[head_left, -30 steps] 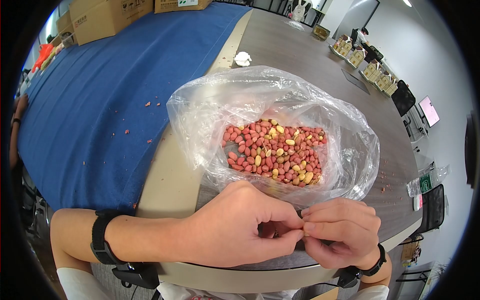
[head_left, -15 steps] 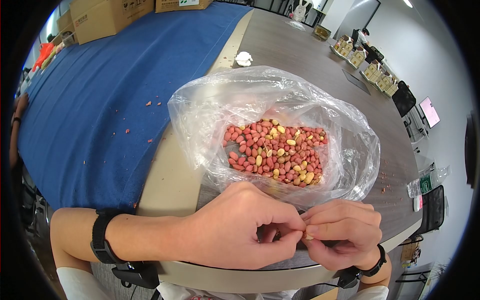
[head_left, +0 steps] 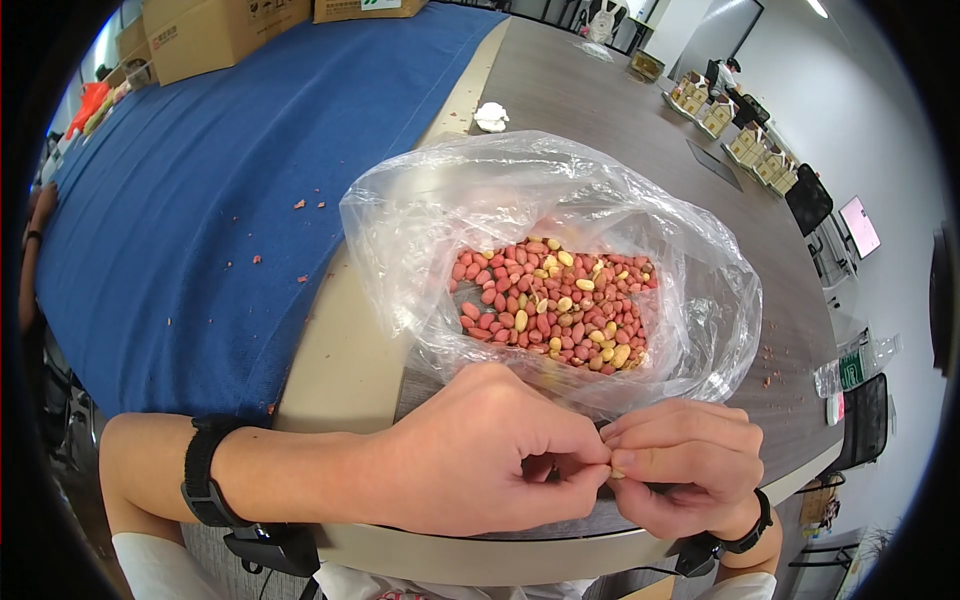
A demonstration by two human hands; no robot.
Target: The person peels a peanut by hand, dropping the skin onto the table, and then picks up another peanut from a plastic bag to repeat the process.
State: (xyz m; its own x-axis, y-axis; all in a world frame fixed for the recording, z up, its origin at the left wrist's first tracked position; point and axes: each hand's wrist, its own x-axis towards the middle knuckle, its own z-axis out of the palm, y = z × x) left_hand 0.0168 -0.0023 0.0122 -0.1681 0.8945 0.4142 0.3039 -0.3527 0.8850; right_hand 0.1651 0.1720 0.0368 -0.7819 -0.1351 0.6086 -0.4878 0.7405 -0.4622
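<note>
Fingertip to fingertip, my left hand (head_left: 490, 460) and my right hand (head_left: 690, 455) meet over the near table edge. Both are closed in a pinch on one small pale peanut (head_left: 617, 473), mostly covered by the fingers. Just beyond them lies a clear plastic bag (head_left: 700, 260), its mouth spread wide. Inside it sits a heap of peanuts (head_left: 550, 310), mostly in red skins, with several pale yellow ones bare of skin.
Red skin flakes (head_left: 300, 204) are scattered on the blue cloth (head_left: 200, 220) at left. A crumpled white tissue (head_left: 491, 117) lies behind the bag. Cardboard boxes (head_left: 215, 40) stand far left, a plastic bottle (head_left: 858, 365) at right. Another person's arm (head_left: 38, 225) shows at the left edge.
The fingers of my left hand have curled a little tighter around the pinch. Bag and peanuts lie as before; the whole view has shifted very slightly.
</note>
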